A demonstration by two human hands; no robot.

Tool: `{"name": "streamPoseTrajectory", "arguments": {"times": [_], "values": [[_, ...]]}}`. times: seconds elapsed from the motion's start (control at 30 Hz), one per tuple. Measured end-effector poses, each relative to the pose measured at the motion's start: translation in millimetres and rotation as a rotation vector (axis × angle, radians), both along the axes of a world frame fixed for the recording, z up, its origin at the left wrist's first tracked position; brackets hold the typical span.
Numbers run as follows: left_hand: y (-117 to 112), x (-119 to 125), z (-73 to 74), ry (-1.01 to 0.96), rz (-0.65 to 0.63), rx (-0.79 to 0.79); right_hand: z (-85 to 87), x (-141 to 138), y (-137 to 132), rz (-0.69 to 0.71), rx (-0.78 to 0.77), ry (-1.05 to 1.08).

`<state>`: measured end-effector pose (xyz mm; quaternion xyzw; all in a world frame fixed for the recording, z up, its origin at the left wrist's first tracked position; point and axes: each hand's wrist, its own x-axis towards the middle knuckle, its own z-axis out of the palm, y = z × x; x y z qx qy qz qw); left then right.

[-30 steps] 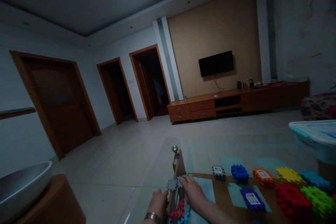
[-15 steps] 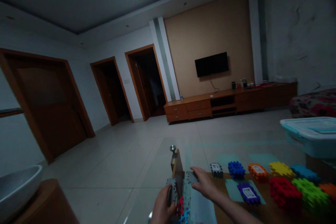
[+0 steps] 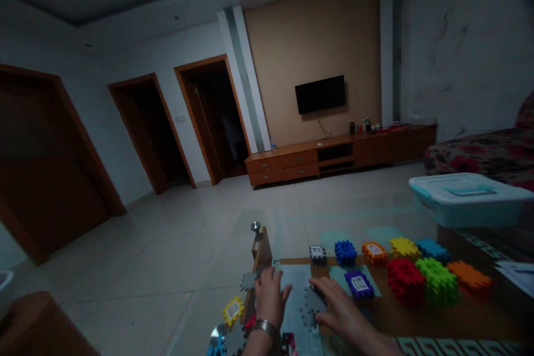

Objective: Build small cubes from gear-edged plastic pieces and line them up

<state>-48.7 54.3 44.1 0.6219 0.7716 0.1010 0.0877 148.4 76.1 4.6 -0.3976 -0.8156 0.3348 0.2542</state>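
My left hand (image 3: pixel 269 300), with a metal bracelet at the wrist, reaches over a white sheet (image 3: pixel 294 278), fingers stretched and thumb apart; I see nothing in it. A grey tile with notched edges (image 3: pixel 249 281) is just left of its fingertips. My right hand (image 3: pixel 342 308) has its thumb and fingers around the edge of grey notched tiles (image 3: pixel 311 306) over the sheet; how many is unclear. Left of my left wrist is a yellow notched block (image 3: pixel 232 310) with a white label. Red and blue pieces near that wrist are partly hidden.
Notched blocks stand on the table to the right, among them a purple one (image 3: pixel 359 283), a red one (image 3: pixel 405 281) and a green one (image 3: pixel 437 281). Beyond them is a lidded teal tub (image 3: pixel 471 208). A wooden panel with a metal knob (image 3: pixel 256 227) rises at the table's left edge.
My left hand has let go of a grey tile and moved onto the sheet with its fingers out. My right hand has come nearer with grey tiles. The view has turned right.
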Motion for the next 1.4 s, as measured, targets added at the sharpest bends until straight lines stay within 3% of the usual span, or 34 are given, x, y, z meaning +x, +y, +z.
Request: {"name": "streamPoseTrajectory", "arguments": {"times": [0.1,0.17,0.27,0.37,0.53,0.67,0.73,0.83,0.93,1.07,1.17,1.3,1.4], "values": [[14.7,-33.6,5.5,0.102,0.207,0.012,-6.3,-14.5,-1.2,0.052,-0.001,-0.056],[19.8,-50.3,4.8,0.133,0.276,-0.017,-13.6,-19.7,-1.8,0.042,-0.011,-0.108],[23.5,-62.9,0.7,0.147,0.271,-0.046,-21.5,-17.0,-4.4,0.021,-0.036,-0.124],[27.4,-59.8,-1.5,0.146,0.214,-0.063,-19.8,-4.7,-12.3,0.006,-0.048,-0.159],[22.9,-17.5,1.0,0.095,-0.012,-0.083,-6.3,20.4,-28.0,-0.046,-0.069,-0.199],[-4.6,32.5,3.6,-0.128,-0.383,-0.027,-7.6,39.3,-27.7,-0.088,-0.071,-0.099],[-18.7,54.2,4.3,-0.264,-0.507,-0.02,-14.1,48.2,-25.0,-0.117,-0.051,-0.062],[-30.1,78.3,1.8,-0.323,-0.581,-0.068,-23.6,57.8,-22.1,-0.161,-0.03,-0.071],[-32.7,86.4,-4.2,-0.255,-0.577,-0.137,-24.4,60.5,-22.9,-0.135,-0.035,-0.074],[-37.7,60.0,-5.6,-0.192,-0.499,-0.125,-12.5,54.2,-28.3,-0.037,-0.058,-0.026],[-46.2,18.2,3.2,-0.023,-0.257,-0.09,-1.7,46.0,-31.8,-0.004,-0.088,-0.049],[-60.8,-38.9,13.0,0.249,0.025,-0.271,6.1,37.0,-33.2,-0.008,-0.108,-0.132],[-71.0,-66.5,11.2,0.32,0.076,-0.338,5.1,33.7,-32.9,-0.009,-0.077,-0.168]]}}
